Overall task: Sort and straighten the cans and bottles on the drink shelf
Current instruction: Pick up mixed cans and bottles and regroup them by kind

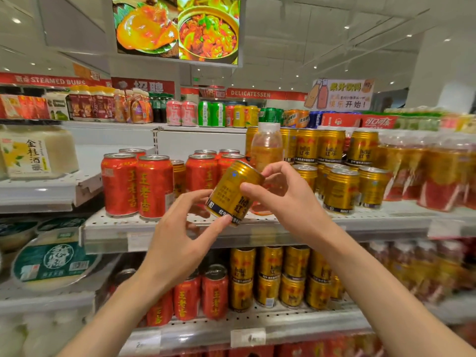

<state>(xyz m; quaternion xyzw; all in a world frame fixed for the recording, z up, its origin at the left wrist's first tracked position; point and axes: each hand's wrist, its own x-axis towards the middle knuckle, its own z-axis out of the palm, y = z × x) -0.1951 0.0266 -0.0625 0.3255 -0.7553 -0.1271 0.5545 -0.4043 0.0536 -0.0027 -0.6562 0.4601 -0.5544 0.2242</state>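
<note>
In the head view, both hands hold one gold can (233,193) in front of the middle shelf (257,225), tilted with its top leaning up and to the right. The left hand (180,238) has its grip pinching the can's lower end, thumb and fingertips on the rim. The right hand (280,199) has its grip pinching the upper end. Behind stand red cans (137,185) to the left, more gold cans (342,189) to the right, and a clear bottle (266,148) between them.
</note>
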